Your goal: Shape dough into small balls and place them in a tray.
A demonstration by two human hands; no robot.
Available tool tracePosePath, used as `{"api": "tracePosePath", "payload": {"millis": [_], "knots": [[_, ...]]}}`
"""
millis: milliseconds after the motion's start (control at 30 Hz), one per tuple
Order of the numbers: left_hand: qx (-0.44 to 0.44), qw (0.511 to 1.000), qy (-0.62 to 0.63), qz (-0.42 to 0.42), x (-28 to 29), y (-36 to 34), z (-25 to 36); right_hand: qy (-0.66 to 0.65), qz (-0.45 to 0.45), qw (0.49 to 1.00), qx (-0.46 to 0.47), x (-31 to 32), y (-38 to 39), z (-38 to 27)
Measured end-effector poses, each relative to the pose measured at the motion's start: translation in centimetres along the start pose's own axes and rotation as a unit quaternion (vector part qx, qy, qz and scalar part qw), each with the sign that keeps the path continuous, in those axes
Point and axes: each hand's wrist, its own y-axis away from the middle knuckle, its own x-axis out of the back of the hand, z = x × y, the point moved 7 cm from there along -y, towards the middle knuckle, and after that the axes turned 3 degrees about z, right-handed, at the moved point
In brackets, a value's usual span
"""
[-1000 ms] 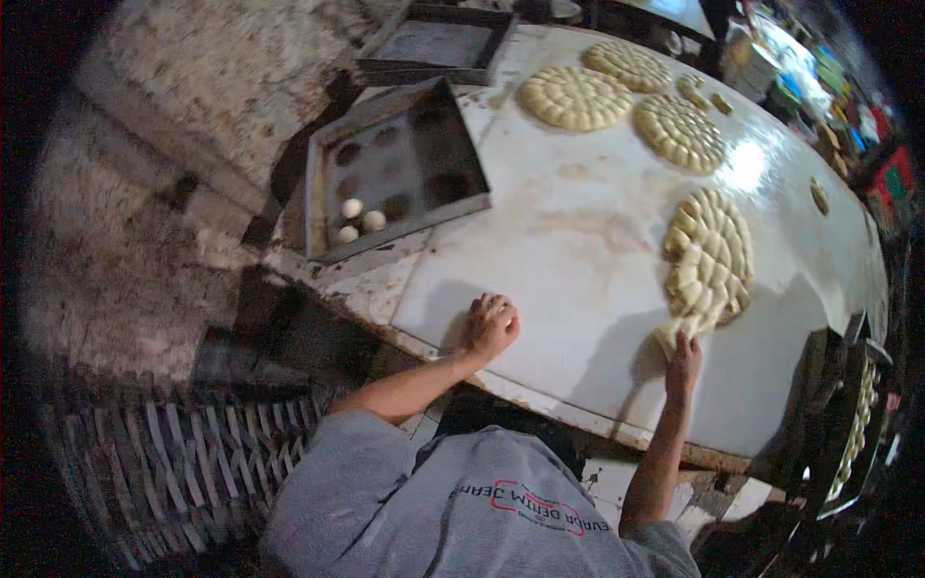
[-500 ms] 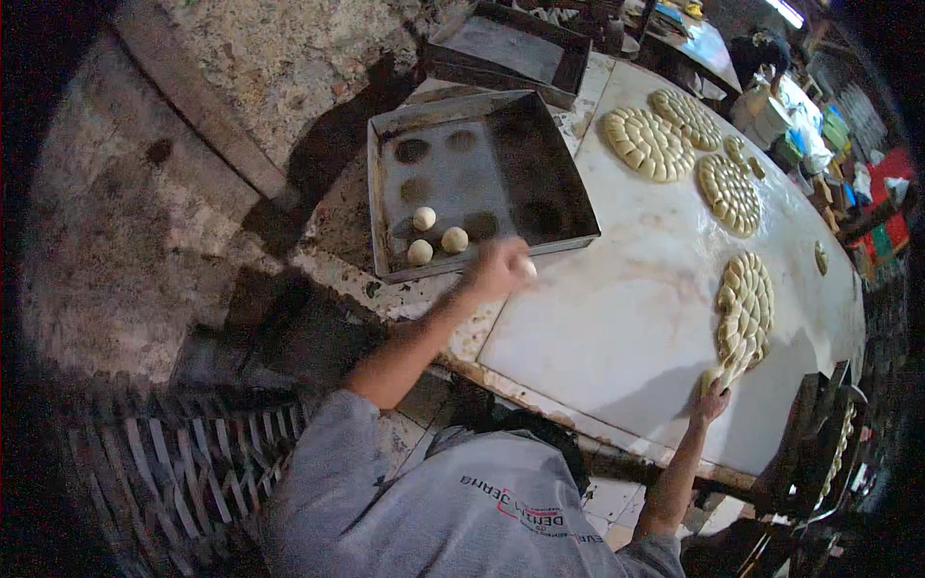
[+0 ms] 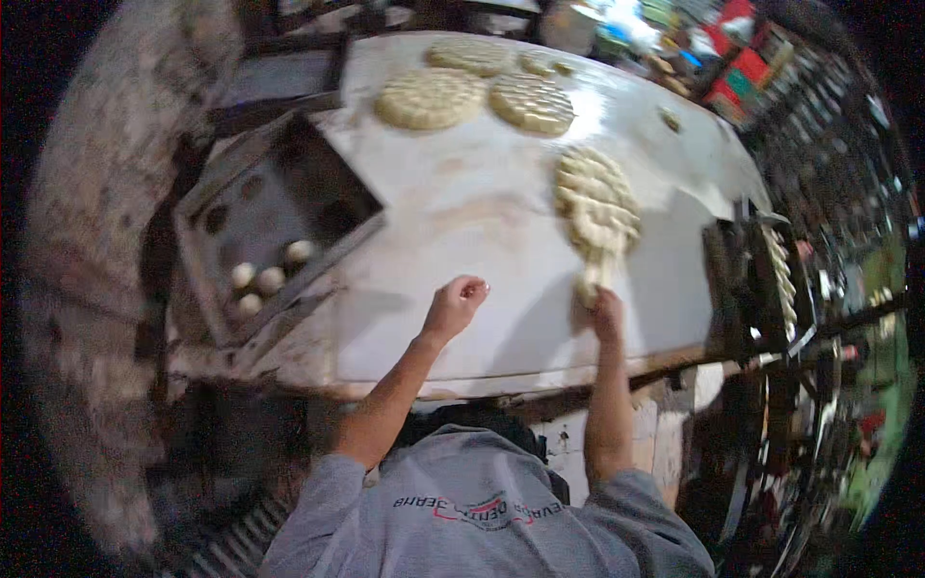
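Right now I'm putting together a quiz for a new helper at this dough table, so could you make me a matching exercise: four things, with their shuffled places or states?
Things:
1. small dough balls
2. left hand
3. right hand
4. three round dough slabs

Places or states:
A. holding the end of a dough strip
B. near the table's far edge
C. inside the metal tray
D. between the tray and the right hand

Pairs: 1-C, 2-D, 3-A, 4-B

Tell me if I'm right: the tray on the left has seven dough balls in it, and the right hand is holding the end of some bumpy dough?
Not quite: the tray on the left has four dough balls in it, as the head view shows. The right hand is holding the end of some bumpy dough.
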Motion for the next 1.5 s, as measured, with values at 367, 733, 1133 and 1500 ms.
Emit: {"api": "tracePosePath", "payload": {"millis": [367, 733, 1133, 1500], "knots": [[0.126, 0.968, -0.208, -0.065, -26.8, -2.3, -1.5, -0.436, -0.038, 0.866, -0.243, 0.4, 3.4, -2.2], [0.202, 0.969, -0.144, 0.020, -5.1, 10.6, -3.4, -0.096, -0.231, 0.952, -0.177, -8.9, 11.4, -7.1], [0.165, 0.969, -0.061, 0.176, 10.1, 9.9, -6.1, -0.047, -0.338, 0.932, -0.124, -22.3, 16.7, -13.2], [-0.157, 0.900, -0.405, -0.035, 10.9, 4.9, -1.3, 0.436, -0.036, 0.883, 0.169, -8.4, 10.2, -11.4]]}}
